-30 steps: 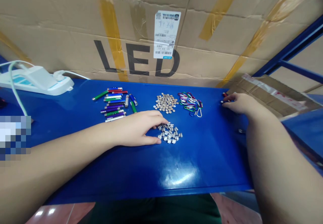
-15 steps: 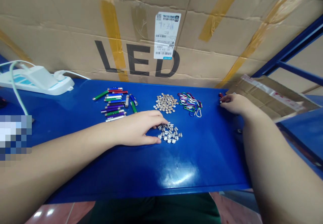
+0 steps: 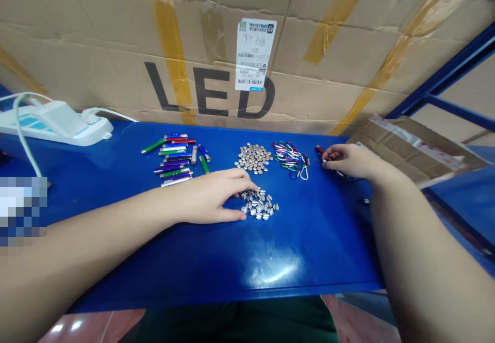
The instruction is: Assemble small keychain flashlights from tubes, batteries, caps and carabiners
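Note:
My left hand [image 3: 222,196] lies at the left edge of a pile of small silver caps [image 3: 262,206]. Thumb and fingers are apart, and some fingertips touch the caps. My right hand [image 3: 344,158] is closed at the right of the table around a small red tube [image 3: 319,150] with a bright metal part by the thumb; most of it is hidden by the fingers. A dark piece shows under that palm. Coin-like button cells [image 3: 254,157] lie in a heap behind the caps. Coloured carabiners [image 3: 290,156] sit between that heap and my right hand.
Several coloured metal tubes [image 3: 176,160] lie at the left of the blue table [image 3: 309,245]. A white power strip [image 3: 77,129] with cables stands at the back left. A large cardboard box [image 3: 116,49] walls off the back; a cardboard flap [image 3: 421,147] is at the right.
My right hand has moved a little left, towards the carabiners, with the red tube. More of the tube shows now. My left hand stays in place at the caps.

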Motion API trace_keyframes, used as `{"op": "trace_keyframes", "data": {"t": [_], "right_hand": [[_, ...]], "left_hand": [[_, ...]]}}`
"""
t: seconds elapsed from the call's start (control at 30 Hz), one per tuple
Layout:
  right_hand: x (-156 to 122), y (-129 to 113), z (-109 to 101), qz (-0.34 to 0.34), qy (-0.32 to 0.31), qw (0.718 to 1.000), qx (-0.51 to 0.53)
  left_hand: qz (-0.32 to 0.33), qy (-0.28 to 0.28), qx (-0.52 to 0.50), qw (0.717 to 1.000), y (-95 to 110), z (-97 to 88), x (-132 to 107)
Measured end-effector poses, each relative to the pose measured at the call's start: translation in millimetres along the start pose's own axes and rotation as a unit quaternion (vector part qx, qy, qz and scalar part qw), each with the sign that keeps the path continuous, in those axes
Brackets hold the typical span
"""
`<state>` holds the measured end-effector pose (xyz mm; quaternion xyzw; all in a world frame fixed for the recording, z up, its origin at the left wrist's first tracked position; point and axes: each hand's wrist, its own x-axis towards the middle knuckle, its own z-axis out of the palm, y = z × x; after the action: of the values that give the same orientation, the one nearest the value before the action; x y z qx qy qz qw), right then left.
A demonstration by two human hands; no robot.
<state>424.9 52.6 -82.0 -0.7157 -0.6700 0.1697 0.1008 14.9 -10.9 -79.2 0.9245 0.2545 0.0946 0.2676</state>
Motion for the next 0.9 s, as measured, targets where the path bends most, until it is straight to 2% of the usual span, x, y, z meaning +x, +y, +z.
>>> {"op": "trace_keyframes", "data": {"t": [0.13,0.27,0.4,0.53,0.7,0.8,0.9], "right_hand": [[-1.0,-2.4,-0.1,-0.015,0.002,1.0,-0.005],[-1.9,-5.5,0.9,0.044,0.016,0.999,0.019],[-4.9,-11.0,1.8,0.083,0.072,0.991,0.079],[-6.5,-16.0,1.6,0.055,0.133,0.977,0.158],[-10.7,-28.0,1.7,-0.011,0.171,0.951,0.259],[-21.0,-47.1,5.5,-0.075,0.13,0.921,0.36],[-37.7,-77.0,14.9,-0.144,0.031,0.896,0.418]], "left_hand": [[-0.003,-0.002,0.001,1.0,0.6,-0.1,0.3],[-0.005,-0.007,0.007,1.0,0.6,0.0,0.0],[0.0,-0.006,0.008,1.0,0.3,-0.1,-0.3],[0.006,0.002,0.007,1.0,1.2,-0.7,0.0],[0.011,0.007,0.002,1.0,0.8,-0.9,0.3],[0.027,0.017,0.002,0.999,-0.6,0.9,0.1],[0.063,0.097,0.013,0.993,0.0,3.1,0.4]]}}
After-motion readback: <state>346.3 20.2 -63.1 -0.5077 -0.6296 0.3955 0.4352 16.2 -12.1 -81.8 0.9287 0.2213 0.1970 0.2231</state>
